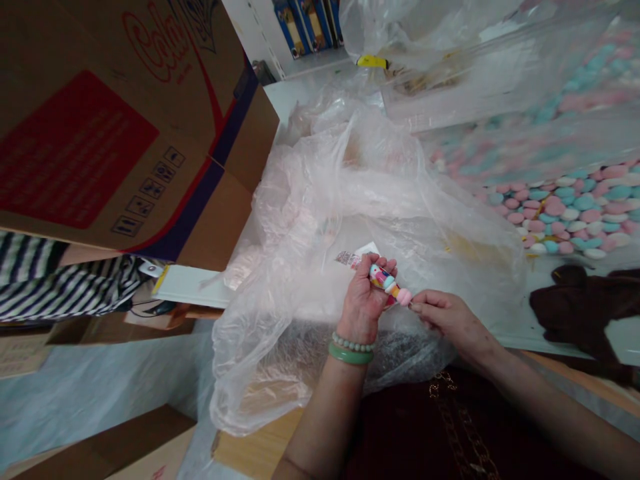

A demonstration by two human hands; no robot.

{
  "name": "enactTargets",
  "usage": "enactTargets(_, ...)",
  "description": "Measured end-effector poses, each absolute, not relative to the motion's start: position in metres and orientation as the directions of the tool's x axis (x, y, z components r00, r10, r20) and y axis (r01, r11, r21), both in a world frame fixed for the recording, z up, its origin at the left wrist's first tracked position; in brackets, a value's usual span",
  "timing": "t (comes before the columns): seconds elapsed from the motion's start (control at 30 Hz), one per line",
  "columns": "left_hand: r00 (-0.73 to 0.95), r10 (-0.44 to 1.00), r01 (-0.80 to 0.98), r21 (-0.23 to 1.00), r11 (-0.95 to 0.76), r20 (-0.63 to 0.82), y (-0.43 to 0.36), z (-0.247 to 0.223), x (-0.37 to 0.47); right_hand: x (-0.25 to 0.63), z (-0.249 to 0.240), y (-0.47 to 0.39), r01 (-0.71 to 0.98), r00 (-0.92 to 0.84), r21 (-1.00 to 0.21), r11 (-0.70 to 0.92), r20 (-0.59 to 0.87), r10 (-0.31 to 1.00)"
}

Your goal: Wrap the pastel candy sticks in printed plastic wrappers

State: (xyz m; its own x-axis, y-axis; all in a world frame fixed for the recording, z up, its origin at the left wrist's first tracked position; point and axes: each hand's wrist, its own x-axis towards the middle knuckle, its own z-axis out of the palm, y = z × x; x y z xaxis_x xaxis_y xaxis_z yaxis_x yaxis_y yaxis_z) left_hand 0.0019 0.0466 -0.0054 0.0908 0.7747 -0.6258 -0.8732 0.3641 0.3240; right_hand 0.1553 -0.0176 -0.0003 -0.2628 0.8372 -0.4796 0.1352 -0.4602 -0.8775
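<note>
A small colourful tube (384, 279) with a round pink end lies across the palm of my left hand (365, 293), whose fingers curl around it. A printed clear wrapper (349, 259) sticks out on the far side of that hand. At the pink end, the thumb and fingers of my right hand (440, 312) are pinched together; what exactly they grip is too small to make out. Beneath both hands spreads a large clear plastic bag (320, 293), crumpled over the table. Its contents are blurred by the film.
A big cola carton (200, 153) stands at the left. Pink, blue and white pebble-like pieces (575, 210) fill the right side, partly under plastic. Dark brown cloth (575, 300) lies at the right edge. A striped sleeve (70, 283) shows another person beyond the carton. An open box (115, 447) sits on the floor.
</note>
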Motion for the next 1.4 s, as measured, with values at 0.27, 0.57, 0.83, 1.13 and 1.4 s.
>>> enactTargets(0.27,0.156,0.811,-0.875,0.302,0.379,-0.564,0.045,-0.002,0.001,0.162,-0.007,-0.016,-0.35,-0.653,-0.337,-0.874,-0.581,0.485)
enactTargets(0.57,-0.029,0.748,-0.842,0.419,0.339,-0.663,0.045,-0.008,0.003,0.152,-0.004,-0.018,0.136,-0.194,-0.887,-0.441,-0.46,0.866)
enactTargets(0.83,0.043,0.783,-0.833,0.41,0.371,-0.62,0.042,-0.009,0.007,0.154,-0.01,-0.034,0.868,-0.33,-0.293,0.401,0.263,0.907)
enactTargets(1.13,-0.041,0.732,-0.81,0.452,0.374,-0.68,0.042,-0.009,0.013,0.144,-0.009,-0.032,0.833,-0.332,-0.408,0.375,0.174,0.927)
enactTargets(1.4,0.127,0.767,-0.808,0.383,0.448,-0.629,0.038,-0.016,0.004,0.149,-0.006,-0.002,-0.134,-0.233,-0.762,-0.634,-0.597,0.767)
